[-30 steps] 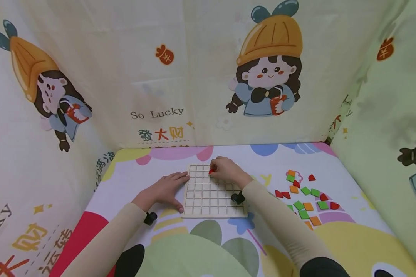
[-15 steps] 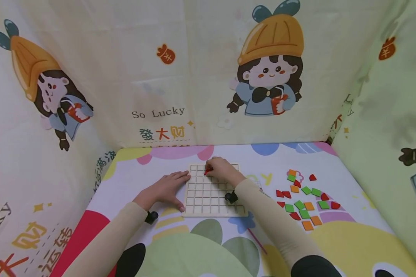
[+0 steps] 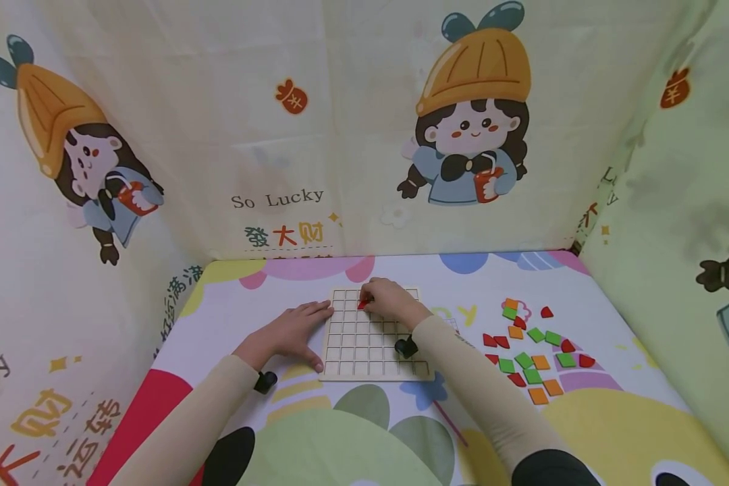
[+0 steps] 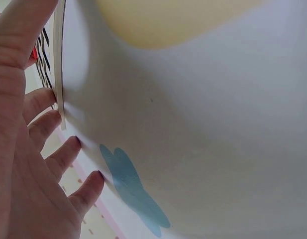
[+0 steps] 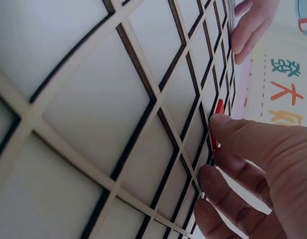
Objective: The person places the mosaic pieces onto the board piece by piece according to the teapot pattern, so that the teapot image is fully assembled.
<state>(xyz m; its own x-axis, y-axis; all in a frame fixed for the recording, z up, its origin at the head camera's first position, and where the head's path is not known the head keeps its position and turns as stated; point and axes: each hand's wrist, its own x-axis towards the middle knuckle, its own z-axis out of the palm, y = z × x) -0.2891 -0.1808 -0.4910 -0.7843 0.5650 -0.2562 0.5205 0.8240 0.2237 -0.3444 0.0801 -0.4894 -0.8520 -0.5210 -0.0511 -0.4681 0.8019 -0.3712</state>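
Note:
A pale wooden grid board point(image 3: 376, 378) with square openings lies on the table. Along its left edge rests my left hand point(image 3: 288, 332), fingers spread and thumb near the lower corner; fingertips point(image 4: 52, 94) touch the board's rim in the left wrist view. My right hand point(image 3: 391, 301) is over the board's far rows. Between its thumb and index finger it pinches a small flat red piece point(image 5: 220, 106), partly hidden by the thumb. The piece sits at one of the far openings; whether it lies fully inside cannot be seen.
Loose flat pieces are scattered to the right of the board: green squares point(image 3: 532, 376), orange squares point(image 3: 553, 387) and red pieces with a rounded side point(image 3: 586, 361). The patterned tablecloth point(image 3: 291, 435) runs back to a printed fabric wall point(image 3: 352, 155).
My right hand has shifted a little to the left over the board with the red piece, then stayed nearly in place. My left hand has not visibly moved.

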